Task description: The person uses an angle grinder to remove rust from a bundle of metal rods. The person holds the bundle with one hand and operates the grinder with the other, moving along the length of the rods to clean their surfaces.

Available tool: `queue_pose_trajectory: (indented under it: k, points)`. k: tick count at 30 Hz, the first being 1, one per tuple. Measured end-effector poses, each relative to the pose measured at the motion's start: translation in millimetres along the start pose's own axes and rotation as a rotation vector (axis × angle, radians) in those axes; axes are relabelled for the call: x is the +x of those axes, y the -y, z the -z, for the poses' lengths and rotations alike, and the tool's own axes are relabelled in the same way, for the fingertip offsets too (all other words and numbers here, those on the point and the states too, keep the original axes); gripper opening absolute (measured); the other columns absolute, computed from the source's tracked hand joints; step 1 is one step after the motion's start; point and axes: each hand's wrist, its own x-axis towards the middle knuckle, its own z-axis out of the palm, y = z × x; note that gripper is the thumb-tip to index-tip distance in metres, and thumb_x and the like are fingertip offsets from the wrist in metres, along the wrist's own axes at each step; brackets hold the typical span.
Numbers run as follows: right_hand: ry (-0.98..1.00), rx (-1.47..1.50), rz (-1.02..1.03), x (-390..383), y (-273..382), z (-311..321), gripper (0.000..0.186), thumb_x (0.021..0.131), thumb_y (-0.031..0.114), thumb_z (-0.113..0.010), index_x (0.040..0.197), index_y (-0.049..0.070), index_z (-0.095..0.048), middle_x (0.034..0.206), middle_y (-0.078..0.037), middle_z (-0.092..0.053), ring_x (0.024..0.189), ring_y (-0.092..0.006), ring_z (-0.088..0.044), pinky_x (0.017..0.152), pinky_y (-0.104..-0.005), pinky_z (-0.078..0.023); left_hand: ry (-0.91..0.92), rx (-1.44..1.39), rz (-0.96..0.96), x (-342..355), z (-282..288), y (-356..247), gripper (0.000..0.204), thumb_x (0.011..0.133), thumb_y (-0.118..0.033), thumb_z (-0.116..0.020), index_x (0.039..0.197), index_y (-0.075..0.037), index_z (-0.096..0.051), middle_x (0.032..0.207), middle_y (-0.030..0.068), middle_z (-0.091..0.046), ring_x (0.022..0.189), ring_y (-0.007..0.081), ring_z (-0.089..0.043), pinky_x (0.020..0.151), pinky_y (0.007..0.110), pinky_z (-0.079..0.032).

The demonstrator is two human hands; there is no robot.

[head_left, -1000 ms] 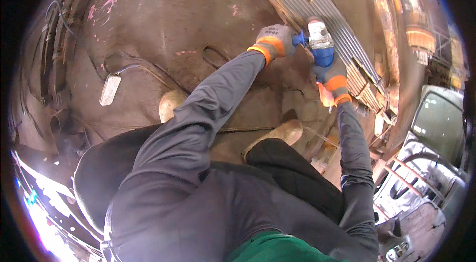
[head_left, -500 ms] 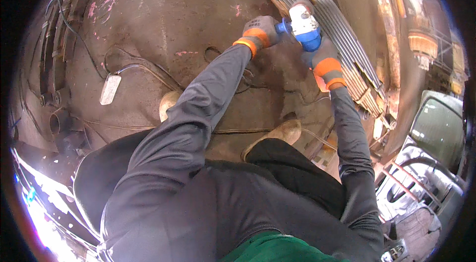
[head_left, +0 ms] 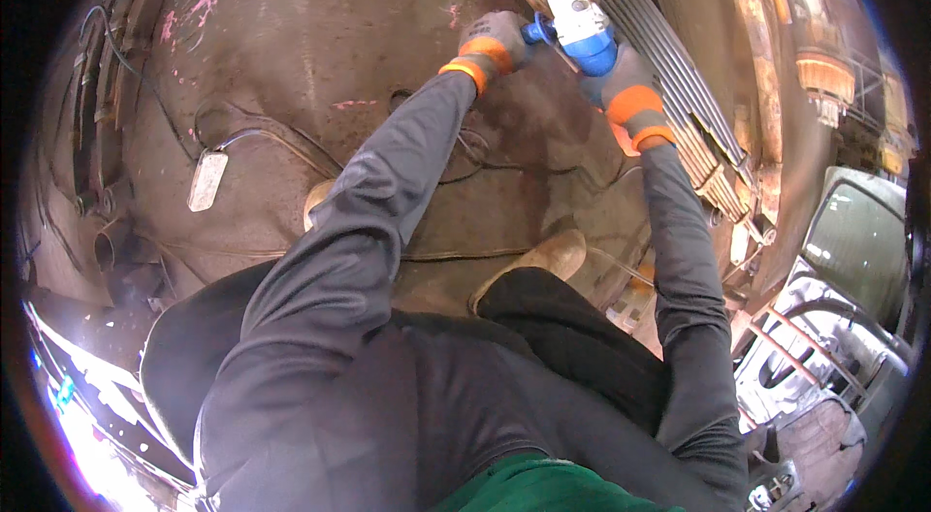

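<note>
A blue and white angle grinder [head_left: 580, 27] is held between both of my gloved hands. My left hand [head_left: 493, 42], in a grey and orange glove, is wrapped round its blue side handle [head_left: 536, 30]. Round the rear of the blue body, my right hand [head_left: 628, 90] is closed in a matching glove. The grinder's head lies over a stack of long metal leaf springs [head_left: 645, 47] that runs from the top middle toward the lower right. Its disc is mostly hidden, so I cannot tell whether it touches the metal.
A white power strip [head_left: 208, 180] lies on the floor at the left, with cables [head_left: 291, 139] looping toward my feet. More leaf springs [head_left: 92, 124] stand at the far left. A rusty beam [head_left: 754, 47] and a vehicle door [head_left: 853, 240] are on the right.
Both hands and the grinder have shifted slightly left and up along the leaf springs. My grip on it is the same.
</note>
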Motion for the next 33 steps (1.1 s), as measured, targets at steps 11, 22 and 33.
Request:
queue_pose_trajectory:
  k: [11,22,33]
  points:
    - [-0.058,0.084,-0.022,-67.7,-88.2,9.3,0.076,0.066,0.022,-0.085,0.135,0.007,-0.056,0.108,-0.016,-0.073,0.093,-0.0308,-0.072,0.083,-0.04,-0.056,0.172,0.026,-0.17,-40.5,-60.5,-54.5,0.034,0.073,-0.035,-0.071,0.098,-0.013,-0.075,0.095,0.0188,-0.073,0.088,0.0381,-0.071,0.079,0.046,-0.056]
    - [0.02,0.048,-0.027,-65.9,-78.5,5.7,0.077,0.068,0.024,-0.085,0.136,0.009,-0.054,0.115,-0.018,-0.071,0.103,-0.0341,-0.07,0.089,-0.0422,-0.054,0.161,0.002,-0.161,-42.2,-54.6,-42.5,0.035,0.078,-0.041,-0.067,0.1,-0.016,-0.077,0.099,0.0172,-0.073,0.094,0.0381,-0.069,0.083,0.045,-0.055]
    - [-0.007,-0.011,0.089,-0.7,12.3,-17.3,0.057,0.069,0.032,-0.083,0.115,0.006,-0.062,0.104,-0.025,-0.071,0.102,-0.0442,-0.067,0.087,-0.0484,-0.055,-0.047,0.011,0.032,-6.4,-3.4,24.5,0.031,0.077,-0.037,-0.068,0.098,-0.015,-0.078,0.095,0.0178,-0.074,0.092,0.0376,-0.071,0.083,0.046,-0.055]
